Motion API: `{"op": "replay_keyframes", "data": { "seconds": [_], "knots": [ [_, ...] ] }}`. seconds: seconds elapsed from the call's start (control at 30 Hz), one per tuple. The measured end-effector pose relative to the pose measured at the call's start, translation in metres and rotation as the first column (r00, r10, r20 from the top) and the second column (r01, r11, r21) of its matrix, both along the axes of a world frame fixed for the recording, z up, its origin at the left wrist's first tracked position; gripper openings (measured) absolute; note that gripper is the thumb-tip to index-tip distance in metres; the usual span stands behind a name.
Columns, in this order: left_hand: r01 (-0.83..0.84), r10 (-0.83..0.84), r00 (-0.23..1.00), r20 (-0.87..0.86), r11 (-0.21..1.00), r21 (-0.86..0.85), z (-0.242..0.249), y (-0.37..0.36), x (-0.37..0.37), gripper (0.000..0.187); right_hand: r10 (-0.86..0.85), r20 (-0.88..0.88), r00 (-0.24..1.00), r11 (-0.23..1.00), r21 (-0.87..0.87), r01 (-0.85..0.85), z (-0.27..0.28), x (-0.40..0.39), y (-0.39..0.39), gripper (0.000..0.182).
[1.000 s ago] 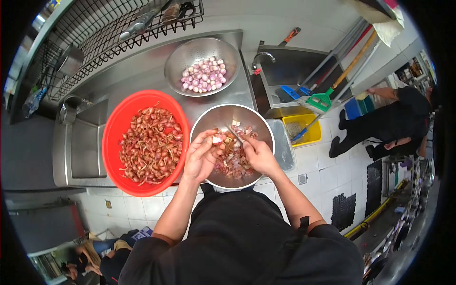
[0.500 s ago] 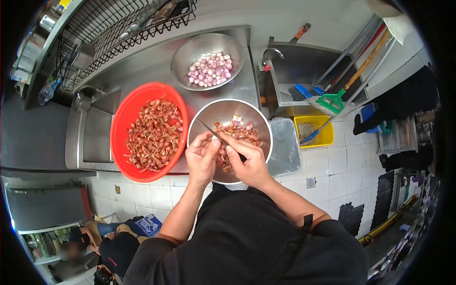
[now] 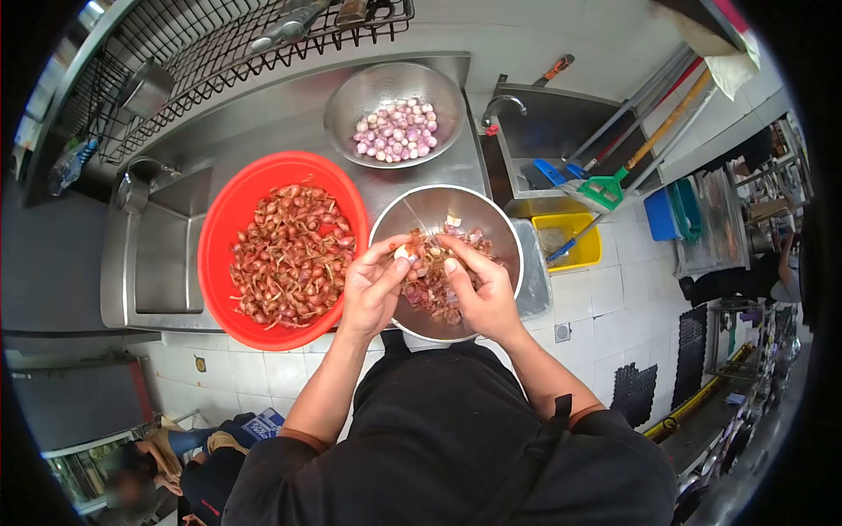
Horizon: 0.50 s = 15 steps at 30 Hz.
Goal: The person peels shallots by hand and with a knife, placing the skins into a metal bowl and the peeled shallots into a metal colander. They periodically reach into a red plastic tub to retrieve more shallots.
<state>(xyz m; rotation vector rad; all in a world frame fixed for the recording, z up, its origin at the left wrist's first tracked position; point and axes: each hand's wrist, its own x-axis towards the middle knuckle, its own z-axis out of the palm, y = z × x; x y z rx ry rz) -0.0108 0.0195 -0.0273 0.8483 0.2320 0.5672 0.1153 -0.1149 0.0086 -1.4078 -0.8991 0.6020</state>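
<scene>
In the head view, my left hand (image 3: 375, 285) pinches a partly peeled shallot (image 3: 405, 253), its pale flesh showing, over a steel bowl (image 3: 516, 241). My right hand (image 3: 484, 294) is closed around a small knife (image 3: 416, 213); the thin blade points up and left, and the handle is hidden in my fingers. Loose reddish-brown shallot skins (image 3: 438, 302) lie in the bowl beneath both hands. On the left stands a red basin (image 3: 213, 237) of unpeeled shallots (image 3: 289, 250). A steel colander (image 3: 346, 92) behind the bowl holds peeled pinkish shallots (image 3: 396, 131).
A steel counter (image 3: 254, 123) with a sink (image 3: 171, 263) extends left under a wire rack (image 3: 210, 70). To the right are a second sink (image 3: 561, 114), brooms, a yellow bucket (image 3: 586, 250) and a clear plastic bag (image 3: 533, 272). Other people (image 3: 215, 478) are at lower left and far right.
My right hand has drawn a little away from the left, and the blade has swung more upright. Strips of skin now show at the shallot. The camera view has shifted slightly.
</scene>
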Motion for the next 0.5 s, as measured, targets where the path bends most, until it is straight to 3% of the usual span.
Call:
{"op": "replay_keyframes", "data": {
  "seconds": [0.07, 0.13, 0.17, 0.23, 0.27, 0.43, 0.5],
  "knots": [
    [-0.021, 0.021, 1.0, -0.019, 0.999, 0.025, -0.005, 0.002, -0.001, 0.034, -0.04, 0.086, 0.995, 0.999, 0.0, 0.041, 0.004, -0.007, -0.001, 0.037],
    [-0.047, 0.048, 0.999, -0.018, 0.997, 0.058, -0.002, 0.002, -0.002, 0.033, 0.076, -0.164, 0.984, 0.979, -0.174, -0.105, 0.017, -0.015, -0.005, 0.037],
    [-0.037, 0.038, 0.999, -0.014, 0.998, 0.055, -0.004, 0.002, -0.002, 0.033, 0.066, -0.16, 0.985, 0.98, -0.176, -0.095, 0.013, -0.017, -0.002, 0.037],
    [-0.064, 0.08, 0.994, -0.069, 0.975, 0.212, -0.003, 0.002, 0.0, 0.036, -0.001, 0.164, 0.986, 1.0, 0.026, -0.003, 0.006, -0.019, 0.007, 0.036],
    [-0.07, 0.089, 0.994, -0.067, 0.967, 0.245, 0.0, 0.0, -0.001, 0.035, 0.03, 0.064, 0.998, 0.998, -0.049, -0.027, 0.01, -0.018, 0.003, 0.035],
    [-0.114, 0.12, 0.992, -0.046, 0.987, 0.116, 0.016, -0.009, 0.009, 0.039, 0.048, -0.028, 0.998, 0.999, 0.006, -0.048, 0.001, -0.004, -0.006, 0.035],
    [-0.072, 0.074, 0.996, -0.051, 0.996, 0.047, 0.013, -0.009, 0.01, 0.038, 0.066, -0.21, 0.975, 0.997, -0.036, -0.075, 0.005, 0.0, -0.011, 0.036]
  ]
}}
